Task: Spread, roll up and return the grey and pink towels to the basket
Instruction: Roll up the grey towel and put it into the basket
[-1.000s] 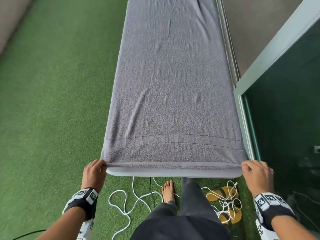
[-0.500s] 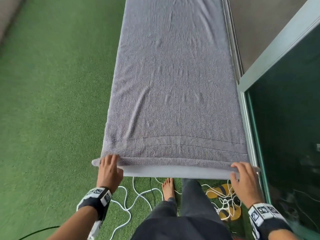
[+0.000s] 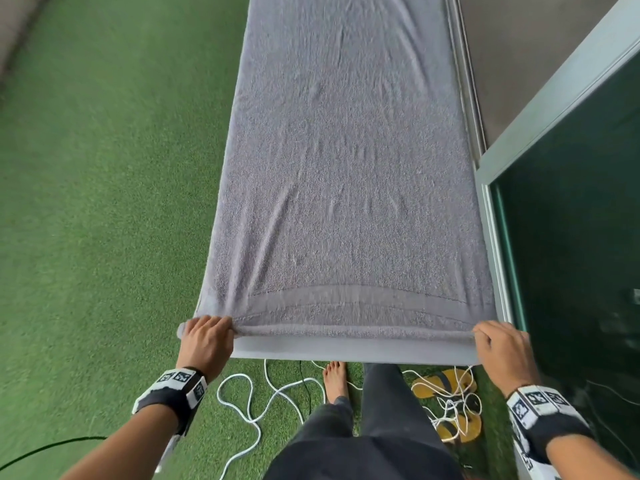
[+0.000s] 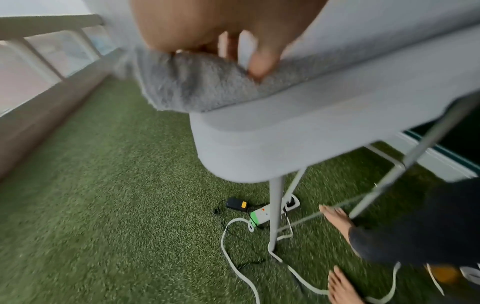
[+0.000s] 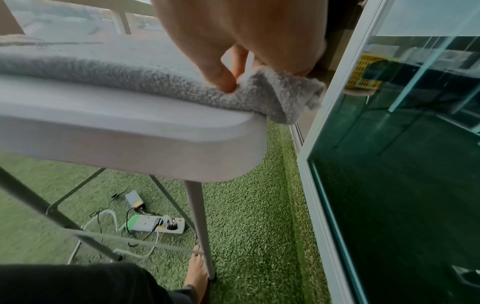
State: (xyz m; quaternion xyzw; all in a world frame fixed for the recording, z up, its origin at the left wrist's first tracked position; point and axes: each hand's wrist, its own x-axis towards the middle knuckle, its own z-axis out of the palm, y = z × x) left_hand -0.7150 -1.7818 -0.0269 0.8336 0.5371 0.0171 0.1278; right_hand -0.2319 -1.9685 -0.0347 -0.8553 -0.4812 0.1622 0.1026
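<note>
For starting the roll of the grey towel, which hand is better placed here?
Neither clearly. The left hand and right hand each pinch one near corner of the grey towel at the table edge, so the roll probably needs both together.

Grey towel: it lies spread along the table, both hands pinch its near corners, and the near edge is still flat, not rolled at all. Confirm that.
Not quite. The grey towel does lie spread along the table, and the left hand and right hand pinch its near corners. But the near edge is already turned over into a first small roll; the right wrist view shows the curl at the corner.
</note>
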